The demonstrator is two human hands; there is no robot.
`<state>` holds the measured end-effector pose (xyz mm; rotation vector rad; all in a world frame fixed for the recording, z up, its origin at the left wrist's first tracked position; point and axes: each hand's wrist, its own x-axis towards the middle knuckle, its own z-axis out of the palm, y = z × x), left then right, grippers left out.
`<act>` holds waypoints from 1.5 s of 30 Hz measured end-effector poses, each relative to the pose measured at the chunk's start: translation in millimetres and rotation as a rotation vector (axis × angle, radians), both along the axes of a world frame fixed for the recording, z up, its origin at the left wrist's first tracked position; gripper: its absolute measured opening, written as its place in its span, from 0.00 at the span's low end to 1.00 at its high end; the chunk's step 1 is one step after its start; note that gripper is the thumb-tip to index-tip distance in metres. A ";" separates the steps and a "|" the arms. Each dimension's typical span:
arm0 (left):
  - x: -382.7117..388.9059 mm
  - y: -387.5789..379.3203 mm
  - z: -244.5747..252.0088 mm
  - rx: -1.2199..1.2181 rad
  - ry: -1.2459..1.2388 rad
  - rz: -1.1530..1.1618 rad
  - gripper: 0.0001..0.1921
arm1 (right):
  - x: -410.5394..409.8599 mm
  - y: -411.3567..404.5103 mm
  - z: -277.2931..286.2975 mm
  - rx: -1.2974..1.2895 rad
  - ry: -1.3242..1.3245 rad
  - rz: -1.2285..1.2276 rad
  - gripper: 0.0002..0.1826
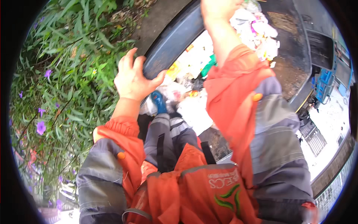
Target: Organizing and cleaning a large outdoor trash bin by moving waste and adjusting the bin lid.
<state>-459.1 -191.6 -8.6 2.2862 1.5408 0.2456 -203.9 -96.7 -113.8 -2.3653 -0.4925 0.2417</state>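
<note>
My left hand (pixel 133 77), fingers spread, rests against the lower end of a dark metal rim (pixel 176 39), its thumb on the inner side. My right hand (pixel 219 9) reaches to the top edge of the view, over the rim's upper part. Its fingers are mostly cut off, so its grip cannot be told. Between and below my arms lies loose rubbish (pixel 193 58): pale plastic bags, paper, yellow scraps and a green piece (pixel 209 65). One blue boot (pixel 158 102) stands among the bags. My sleeves are orange and grey.
Leafy plants (pixel 84 70) with purple flowers (pixel 41 128) crowd the left side, close to my left arm. More bagged rubbish (pixel 263 33) lies on the dirty dark floor of the container (pixel 291 67) at right. Beyond its edge are a blue plastic crate (pixel 324 85) and a white surface (pixel 332 117).
</note>
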 end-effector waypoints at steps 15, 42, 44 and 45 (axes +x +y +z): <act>7.4 0.5 13.5 0.118 0.068 -0.093 0.25 | -8.6 6.3 95.6 -0.012 -0.129 0.114 0.45; -17.2 12.6 -7.4 -0.034 -0.019 -0.129 0.28 | -18.5 2.1 54.0 -0.050 -0.473 0.163 0.45; -13.7 11.6 -7.9 -0.046 -0.056 -0.127 0.28 | -7.8 -1.4 47.9 -0.032 -0.487 0.152 0.45; -9.7 10.3 -8.2 -0.054 -0.063 -0.126 0.28 | -2.2 -4.1 51.6 -0.082 -0.517 0.135 0.43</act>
